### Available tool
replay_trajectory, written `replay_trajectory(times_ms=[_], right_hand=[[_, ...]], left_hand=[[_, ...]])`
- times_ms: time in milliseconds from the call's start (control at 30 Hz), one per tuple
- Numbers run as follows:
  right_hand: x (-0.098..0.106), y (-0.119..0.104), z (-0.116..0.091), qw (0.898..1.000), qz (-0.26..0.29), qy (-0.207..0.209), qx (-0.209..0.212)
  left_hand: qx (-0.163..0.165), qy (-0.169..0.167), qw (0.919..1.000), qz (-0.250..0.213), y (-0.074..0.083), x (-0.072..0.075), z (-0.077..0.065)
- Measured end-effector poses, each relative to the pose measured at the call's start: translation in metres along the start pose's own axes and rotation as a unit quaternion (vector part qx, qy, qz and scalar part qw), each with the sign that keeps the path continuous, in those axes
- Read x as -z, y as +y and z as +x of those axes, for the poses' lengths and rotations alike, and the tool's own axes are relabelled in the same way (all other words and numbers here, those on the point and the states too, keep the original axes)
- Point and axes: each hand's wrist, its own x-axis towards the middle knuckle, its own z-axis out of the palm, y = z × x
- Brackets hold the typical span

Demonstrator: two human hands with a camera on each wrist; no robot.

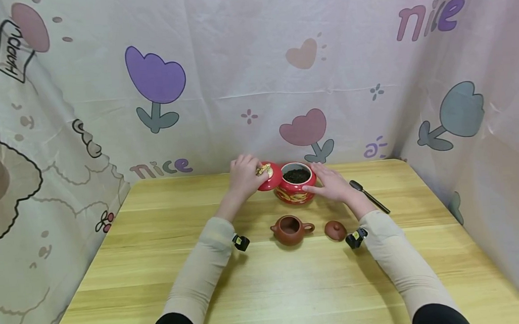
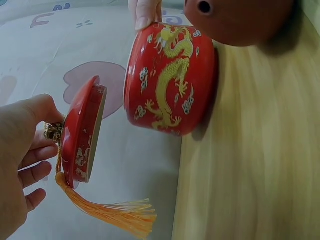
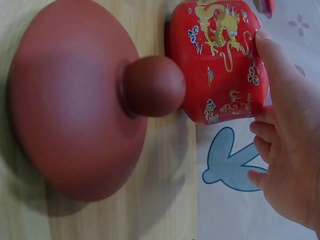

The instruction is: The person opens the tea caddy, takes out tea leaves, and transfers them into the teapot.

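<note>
My left hand (image 1: 245,174) pinches the gold knob of a red lid (image 2: 80,132), held tilted beside the jar's mouth. An orange tassel (image 2: 110,215) hangs from the knob. The red tea jar (image 1: 295,195), painted with gold dragons, stands upright and uncovered with dark tea leaves (image 1: 297,176) inside. At its right side my right hand (image 1: 333,183) holds the rim, thumb toward the front and fingers round the far side. In front of the jar sits a small brown clay teapot (image 1: 286,238), its top uncovered. Its domed lid (image 1: 335,231) lies to the right, knob up.
A dark scoop (image 1: 371,198) with a long handle lies on the wooden table (image 1: 267,295), right of my right hand. Behind the table's back edge hangs a printed cloth (image 1: 227,74), which also runs along both sides.
</note>
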Motion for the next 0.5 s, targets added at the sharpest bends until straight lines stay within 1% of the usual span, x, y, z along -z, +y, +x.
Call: replay_trajectory(times_ms=[67,167,500], right_hand=[[0.000,0.000,0.000,1.000,0.001,0.000,0.001],[0.000,0.001,0.001,1.000,0.000,0.001,0.005],[-0.001,0.002,0.001,1.000,0.004,-0.001,0.004]], left_hand=[[-0.001,0.003,1.0000,-0.004,-0.003,0.001,-0.002],[0.003,-0.003,1.0000,-0.006,-0.010,0.001,-0.005],[0.035,-0.050,0.9981,0.009,-0.033,-0.004,-0.015]])
